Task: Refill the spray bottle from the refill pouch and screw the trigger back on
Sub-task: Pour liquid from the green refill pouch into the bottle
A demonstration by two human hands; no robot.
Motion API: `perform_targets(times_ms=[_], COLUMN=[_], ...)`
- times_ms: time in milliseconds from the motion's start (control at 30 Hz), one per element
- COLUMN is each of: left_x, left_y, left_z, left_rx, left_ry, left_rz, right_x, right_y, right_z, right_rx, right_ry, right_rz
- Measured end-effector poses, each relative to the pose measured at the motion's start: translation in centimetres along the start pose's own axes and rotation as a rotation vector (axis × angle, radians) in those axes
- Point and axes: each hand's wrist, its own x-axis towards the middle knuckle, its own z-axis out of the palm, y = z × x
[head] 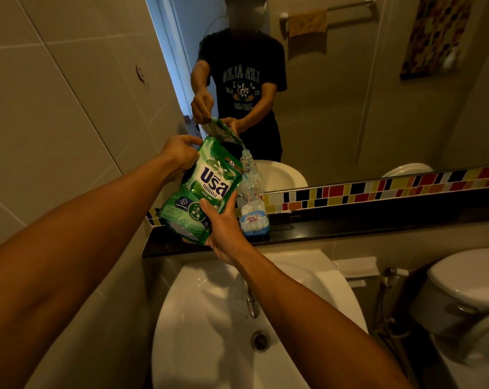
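Observation:
A green refill pouch [207,186] is held tilted to the right above the dark ledge. My left hand [180,157] grips its upper left edge. My right hand [223,228] supports it from below at the bottom right. The pouch's upper right corner sits beside the neck of a clear plastic bottle [252,200] with a blue and white label, which stands upright on the ledge with no trigger on it. The bottle's mouth is partly hidden by the pouch. No trigger head is in view.
The dark ledge [350,223] runs under a mirror with a coloured tile strip [378,189]. A white sink [209,318] with a tap [251,301] lies below my arms. A toilet [468,290] stands at the right. Tiled wall is at the left.

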Motion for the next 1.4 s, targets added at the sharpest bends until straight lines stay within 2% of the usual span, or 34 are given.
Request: perform_targets(times_ms=[1400], left_x=[-0.4], left_y=[1.0], left_z=[0.3], left_rx=[0.023], left_ry=[-0.010], left_rz=[0.010], right_x=[0.1], right_y=[0.0], right_z=[0.1], right_rx=[0.040], right_ry=[0.003], right_rz=[0.021])
